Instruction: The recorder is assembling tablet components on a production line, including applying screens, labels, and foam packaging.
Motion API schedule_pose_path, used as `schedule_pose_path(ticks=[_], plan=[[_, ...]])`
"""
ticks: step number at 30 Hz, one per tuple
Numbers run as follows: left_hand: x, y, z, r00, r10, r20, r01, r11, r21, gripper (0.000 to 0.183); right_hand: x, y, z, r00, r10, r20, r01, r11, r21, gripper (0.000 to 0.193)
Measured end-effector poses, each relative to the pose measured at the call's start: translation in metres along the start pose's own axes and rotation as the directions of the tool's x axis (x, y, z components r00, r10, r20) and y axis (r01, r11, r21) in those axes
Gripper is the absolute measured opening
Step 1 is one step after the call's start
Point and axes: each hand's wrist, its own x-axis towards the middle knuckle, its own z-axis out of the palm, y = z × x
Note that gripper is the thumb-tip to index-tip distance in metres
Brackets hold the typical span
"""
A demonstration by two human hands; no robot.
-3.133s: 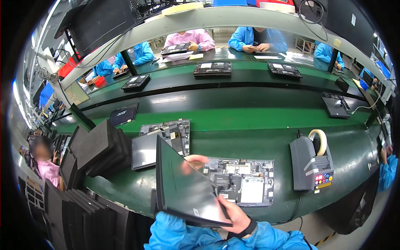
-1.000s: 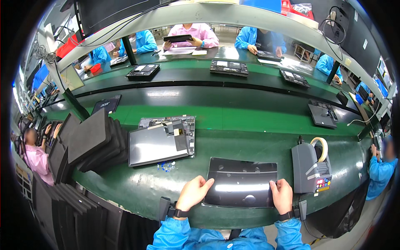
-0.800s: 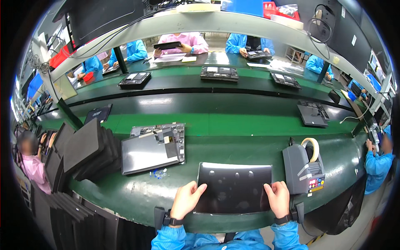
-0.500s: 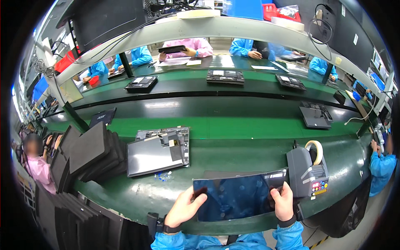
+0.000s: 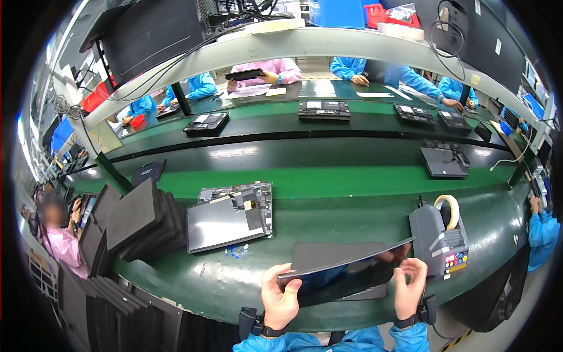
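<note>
A thin, dark, glossy display panel (image 5: 352, 278) is tilted above a flat black foam pad (image 5: 334, 251), its upper edge rising toward the right. My left hand (image 5: 280, 298) grips the panel's left end, thumb on the near side and fingers around the edge. Close beside the right end is my right hand (image 5: 409, 290), its fingers bent and the thumb apart from them; whether it touches the panel's edge is hard to tell. Left of the pad, a silvery flat panel (image 5: 220, 226) rests on an opened laptop chassis (image 5: 264, 202) with its circuit parts showing.
A grey tape dispenser (image 5: 431, 240) with a tape roll stands right of the pad. Stacked black foam sheets (image 5: 135, 220) lean at the left. Small blue bits (image 5: 237, 252) lie on the green bench. Opened laptop bases (image 5: 324, 110) sit along the far line, where co-workers in blue and pink sit.
The panel has tipped from facing me to nearly edge-on, uncovering more of the foam pad. My right fingers have loosened from its right end. Across the line, a co-worker's arm reaches right.
</note>
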Motion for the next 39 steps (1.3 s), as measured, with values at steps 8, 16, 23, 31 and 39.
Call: schedule_pose_path(ticks=[8,16,23,31,39], plan=[[-0.003,-0.006,0.011,0.990,0.139,0.024,-0.141,0.970,0.197,0.027,-0.016,0.011,-0.086,0.871,-0.020,-0.491,0.054,0.997,0.053,0.007],[0.010,-0.004,0.002,0.985,0.151,-0.086,-0.128,0.966,0.223,0.020,-0.014,0.046,-0.123,0.812,0.502,-0.299,-0.386,0.845,0.371,0.020],[-0.008,0.002,-0.001,0.994,0.016,-0.108,-0.003,0.993,0.118,0.027,-0.003,0.031,-0.129,0.827,0.340,-0.449,-0.218,0.928,0.302,0.012],[-0.012,0.030,0.010,0.995,-0.088,0.050,0.091,0.994,-0.065,0.027,0.042,-0.125,-0.055,0.588,-0.571,0.573,0.661,0.748,0.066,0.014],[-0.017,0.037,0.009,0.980,-0.092,0.174,0.104,0.992,-0.066,0.026,0.056,-0.151,0.051,0.135,-0.536,0.834,0.845,0.502,0.185,0.021]])
